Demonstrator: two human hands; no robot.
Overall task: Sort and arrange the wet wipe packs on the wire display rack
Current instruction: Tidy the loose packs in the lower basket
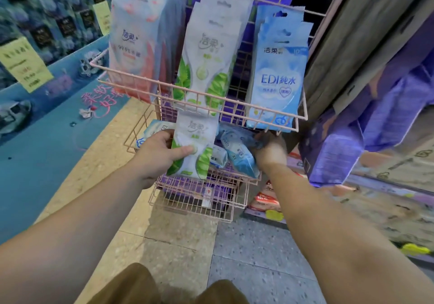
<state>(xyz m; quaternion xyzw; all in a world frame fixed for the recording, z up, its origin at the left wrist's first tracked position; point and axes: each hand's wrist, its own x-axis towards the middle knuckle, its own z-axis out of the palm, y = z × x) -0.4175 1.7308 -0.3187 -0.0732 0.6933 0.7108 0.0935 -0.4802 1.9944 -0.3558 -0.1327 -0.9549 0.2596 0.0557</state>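
Note:
A pink wire display rack stands in front of me with stacked baskets. Its top basket holds upright rows of pink packs, green leaf packs and blue packs. My left hand grips a green leaf wet wipe pack in front of the middle basket. My right hand reaches into the middle basket under the top one, its fingers closed around a dark blue pack. Loose blue packs lie jumbled in that basket.
A lower wire basket sits beneath. Purple cartons are stacked at the right, close to my right arm. A blue display platform with yellow price tags runs along the left. Tiled floor lies below me.

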